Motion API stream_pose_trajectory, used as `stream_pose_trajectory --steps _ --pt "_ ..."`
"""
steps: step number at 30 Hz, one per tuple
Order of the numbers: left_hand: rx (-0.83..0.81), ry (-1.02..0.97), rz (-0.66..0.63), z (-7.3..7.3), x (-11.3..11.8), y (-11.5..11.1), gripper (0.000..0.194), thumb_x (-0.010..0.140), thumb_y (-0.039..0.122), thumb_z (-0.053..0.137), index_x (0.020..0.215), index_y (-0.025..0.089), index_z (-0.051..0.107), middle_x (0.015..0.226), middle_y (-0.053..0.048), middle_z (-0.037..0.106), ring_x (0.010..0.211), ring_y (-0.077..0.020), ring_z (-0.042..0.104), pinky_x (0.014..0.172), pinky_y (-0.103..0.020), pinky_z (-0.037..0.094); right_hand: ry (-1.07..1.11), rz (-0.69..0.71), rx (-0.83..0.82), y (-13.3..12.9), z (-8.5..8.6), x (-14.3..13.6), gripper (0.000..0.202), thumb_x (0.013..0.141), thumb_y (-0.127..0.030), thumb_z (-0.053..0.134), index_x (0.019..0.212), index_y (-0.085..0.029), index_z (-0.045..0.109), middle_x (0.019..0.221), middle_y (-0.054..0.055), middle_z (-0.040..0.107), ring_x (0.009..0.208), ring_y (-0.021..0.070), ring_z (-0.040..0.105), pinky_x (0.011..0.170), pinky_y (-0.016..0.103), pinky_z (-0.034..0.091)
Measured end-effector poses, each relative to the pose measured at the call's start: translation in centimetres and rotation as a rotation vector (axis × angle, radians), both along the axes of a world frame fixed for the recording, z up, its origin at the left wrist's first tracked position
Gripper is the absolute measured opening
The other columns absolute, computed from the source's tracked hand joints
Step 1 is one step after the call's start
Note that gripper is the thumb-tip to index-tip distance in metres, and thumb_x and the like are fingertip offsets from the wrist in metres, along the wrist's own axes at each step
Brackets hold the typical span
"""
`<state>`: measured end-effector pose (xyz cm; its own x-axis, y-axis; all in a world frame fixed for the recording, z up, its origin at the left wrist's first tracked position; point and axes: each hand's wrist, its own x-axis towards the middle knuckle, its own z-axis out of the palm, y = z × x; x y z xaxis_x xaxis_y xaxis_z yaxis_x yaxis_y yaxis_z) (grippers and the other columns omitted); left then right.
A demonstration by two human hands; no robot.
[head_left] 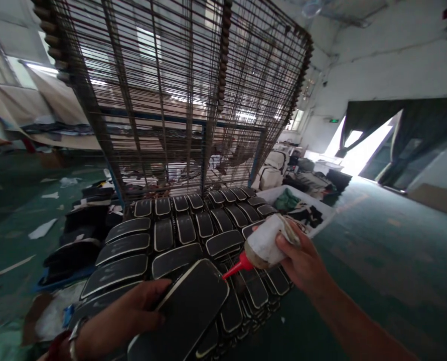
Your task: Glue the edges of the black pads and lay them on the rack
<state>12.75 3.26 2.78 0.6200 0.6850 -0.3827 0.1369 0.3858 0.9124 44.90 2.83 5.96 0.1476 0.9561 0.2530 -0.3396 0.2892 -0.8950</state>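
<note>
My left hand (127, 313) grips a black rounded panel with a pale edge (187, 313), tilted up at the bottom centre. My right hand (306, 263) holds a dirty white squeeze bottle (266, 243) with a red nozzle (234, 268). The nozzle tip points at the panel's upper right edge, at or very near it. Beneath both hands lies a wire rack (246, 286) covered with several rows of matching black panels (185, 228).
A tall stack of rusty wire racks (178, 95) is tilted up behind the panels. A white tray (323, 208) with cloths sits to the right. Dark pieces pile on the floor at left (84, 225). Green floor (389, 260) stretches right toward a bright doorway.
</note>
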Motion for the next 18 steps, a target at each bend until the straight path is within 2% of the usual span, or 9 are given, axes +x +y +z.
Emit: stream_pose_trajectory --steps 6,13,18 --pt "-0.043 -0.044 0.018 -0.3 -0.5 0.1 0.036 0.075 0.011 0.067 0.109 0.021 0.075 0.1 -0.009 0.078 0.092 -0.0322 0.071 0.082 -0.04 0.055 0.028 -0.01 -0.002 -0.2 -1.6 0.2 0.042 0.074 -0.033 0.085 0.111 -0.021 0.069 0.099 0.01 0.073 0.1 0.032 0.064 0.089 0.045 0.051" --pt "-0.137 -0.105 0.058 -0.5 -0.1 -0.2 0.032 0.074 0.012 0.069 0.104 0.021 0.076 0.094 -0.008 0.078 0.087 -0.03 0.072 0.078 -0.038 0.055 0.178 -0.159 -0.052 0.1 -3.8 -0.3 0.041 0.079 -0.036 0.081 0.115 -0.022 0.068 0.1 0.008 0.071 0.095 0.0288 0.064 0.091 0.048 0.051" --pt "-0.187 -0.138 0.082 -0.7 0.2 -0.2 0.034 0.074 0.01 0.07 0.106 0.02 0.076 0.094 -0.009 0.078 0.084 -0.0282 0.072 0.079 -0.038 0.054 0.226 -0.22 -0.083 0.0 -4.8 -0.5 0.033 0.077 -0.035 0.084 0.104 -0.021 0.071 0.092 0.004 0.069 0.087 0.0229 0.063 0.087 0.04 0.053"
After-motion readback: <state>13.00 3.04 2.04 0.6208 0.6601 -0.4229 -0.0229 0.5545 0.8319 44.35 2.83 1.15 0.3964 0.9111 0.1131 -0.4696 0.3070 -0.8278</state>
